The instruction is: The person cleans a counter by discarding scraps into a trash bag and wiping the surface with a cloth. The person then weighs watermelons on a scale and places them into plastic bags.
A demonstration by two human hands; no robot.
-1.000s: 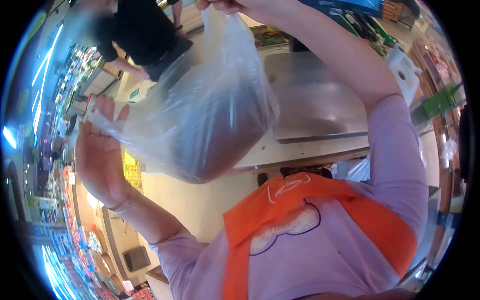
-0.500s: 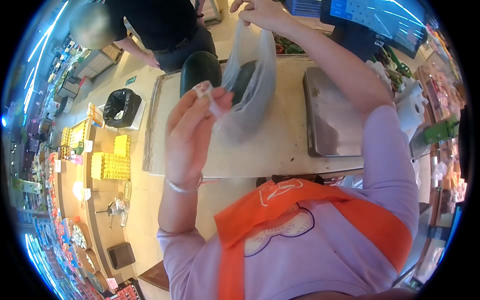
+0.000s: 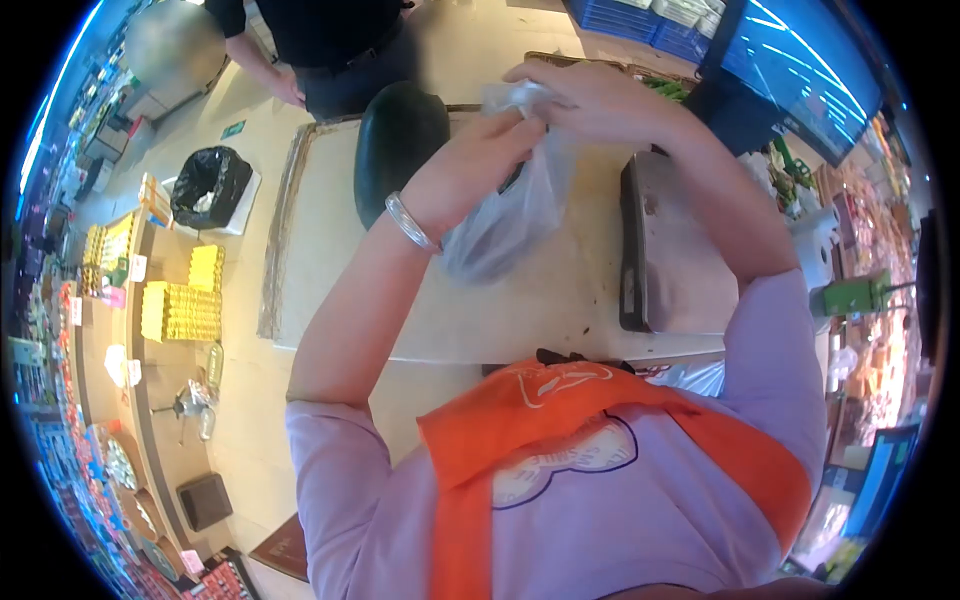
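Note:
A translucent plastic bag (image 3: 505, 235) sits on the counter (image 3: 330, 270), with a dark green shape partly showing inside it. My left hand (image 3: 485, 160), a silver bracelet at its wrist, is closed on the bag's gathered top. From the right, my right hand (image 3: 590, 100) grips the same top; the two hands are close together and its fingertips are partly hidden. A large, dark green melon (image 3: 385, 150) rests on the counter left of the bag, behind my left forearm. I cannot see the small white-and-pink piece in my left hand now.
A metal weighing scale (image 3: 680, 240) stands to the right on the counter, below a screen (image 3: 800, 70). Across the counter stands a person in black (image 3: 335, 50). On the left are a black-lined bin (image 3: 210, 190) and yellow egg trays (image 3: 185, 310).
My left hand has moved up and right from in front of the melon to the bag's top. My right hand has come lower, and the bag's opening is now bunched together.

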